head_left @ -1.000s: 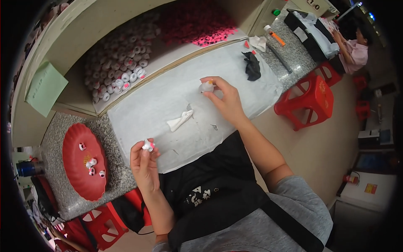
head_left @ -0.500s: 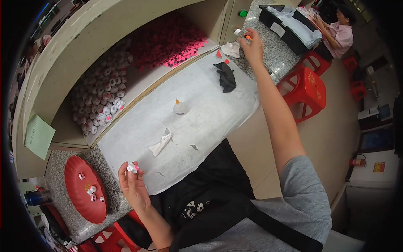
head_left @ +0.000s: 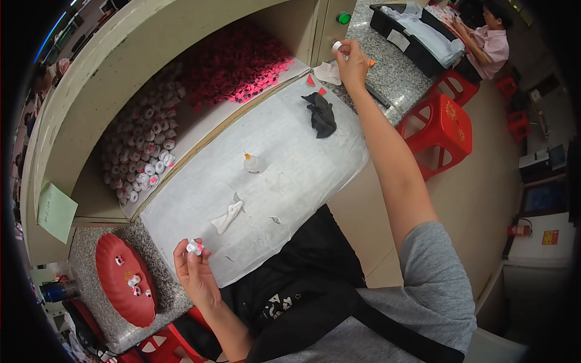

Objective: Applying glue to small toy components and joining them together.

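Observation:
My left hand [head_left: 198, 279] is raised at the near left edge of the white sheet [head_left: 290, 163]. Its fingertips pinch a small white figurine [head_left: 194, 247] with pink parts. At the far right my right hand [head_left: 353, 68] reaches past the sheet, fingers closed round a small white-capped bottle [head_left: 337, 45]; the fingers hide most of it. Just beside that hand an orange tip [head_left: 371, 63] shows. A crumpled white cloth [head_left: 327, 73] lies next to the wrist. On the sheet stand a squeeze bottle [head_left: 252, 163] with an orange top and, nearer me, a twisted white cloth [head_left: 227, 218].
A cubby behind the sheet holds piled white pieces [head_left: 145, 139] and pink-and-black pieces [head_left: 236, 63]. A red scalloped tray [head_left: 115, 290] with several figurines sits at left. Black cloth [head_left: 321, 115] lies on the sheet. At right are a black bin [head_left: 417, 36], red stools [head_left: 445, 130] and another person [head_left: 487, 45].
My right hand has closed its fingers on the white-capped bottle, which showed more openly before. My left hand keeps the figurine, turned slightly. The whole view has shifted a little.

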A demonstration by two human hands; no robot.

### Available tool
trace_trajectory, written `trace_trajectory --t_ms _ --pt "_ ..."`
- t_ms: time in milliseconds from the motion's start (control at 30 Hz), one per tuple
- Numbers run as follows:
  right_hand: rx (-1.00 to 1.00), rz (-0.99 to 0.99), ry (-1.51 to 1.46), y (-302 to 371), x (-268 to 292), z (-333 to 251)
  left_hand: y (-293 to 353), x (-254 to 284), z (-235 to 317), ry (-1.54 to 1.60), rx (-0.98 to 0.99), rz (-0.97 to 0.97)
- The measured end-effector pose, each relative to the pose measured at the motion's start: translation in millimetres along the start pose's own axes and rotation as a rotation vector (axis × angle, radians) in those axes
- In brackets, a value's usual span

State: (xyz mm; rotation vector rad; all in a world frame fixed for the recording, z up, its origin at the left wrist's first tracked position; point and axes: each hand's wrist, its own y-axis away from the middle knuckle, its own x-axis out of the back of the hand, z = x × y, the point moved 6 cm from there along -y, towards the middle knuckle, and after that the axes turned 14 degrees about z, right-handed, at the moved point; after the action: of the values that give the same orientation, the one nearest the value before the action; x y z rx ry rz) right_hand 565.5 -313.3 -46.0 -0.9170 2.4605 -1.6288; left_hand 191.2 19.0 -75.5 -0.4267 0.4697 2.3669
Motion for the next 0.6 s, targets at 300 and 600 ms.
trace_trajectory --t_ms 300,600 --pt "-0.061 -0.018 -0.071 0.6 -0.6 1.9 1.6 3.4 1.2 0.009 -0.003 0.007" --pt "-0.147 -0.069 -0.109 7.4 -3.0 1.2 3.2 9.7 2.9 -0.011 -0.014 0.000"
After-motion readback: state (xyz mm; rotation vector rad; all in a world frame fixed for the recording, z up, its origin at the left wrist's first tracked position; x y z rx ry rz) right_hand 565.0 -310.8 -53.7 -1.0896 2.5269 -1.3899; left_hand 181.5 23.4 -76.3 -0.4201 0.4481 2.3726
